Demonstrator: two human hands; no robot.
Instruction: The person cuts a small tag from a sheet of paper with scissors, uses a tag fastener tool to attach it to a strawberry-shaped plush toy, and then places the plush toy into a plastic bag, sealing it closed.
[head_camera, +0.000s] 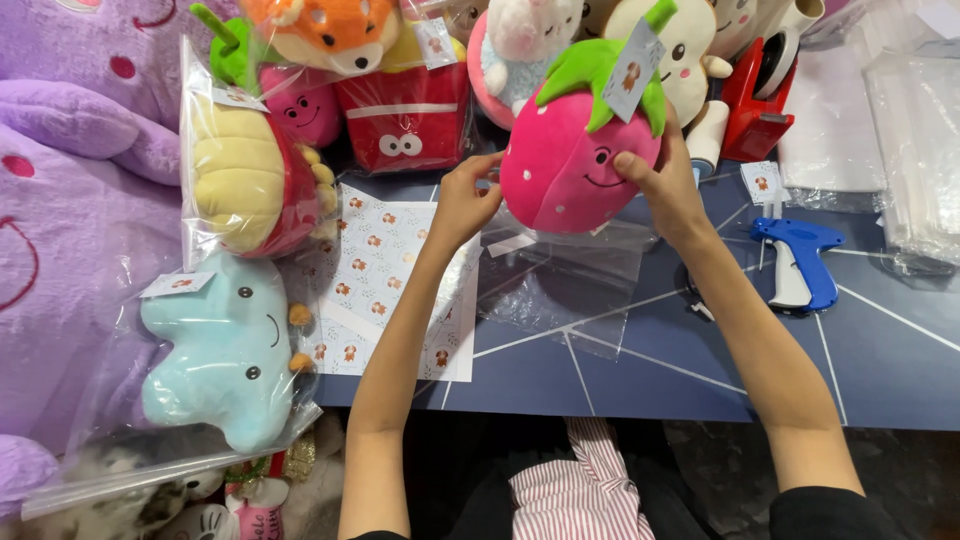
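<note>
Pink strawberry plush (565, 165) (smiling face, green leaves, paper tag) held upright above a clear plastic bag (565, 275).

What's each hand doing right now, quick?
Left hand: fingers closed on the side of the pink strawberry plush.
Right hand: gripping the same plush from the other side.

Both hands are holding a pink strawberry-shaped plush toy with green felt leaves (570, 160) above a clear plastic bag (560, 280): the left hand (462, 205) is gripping its left side, the right hand (665, 185) its right side.
</note>
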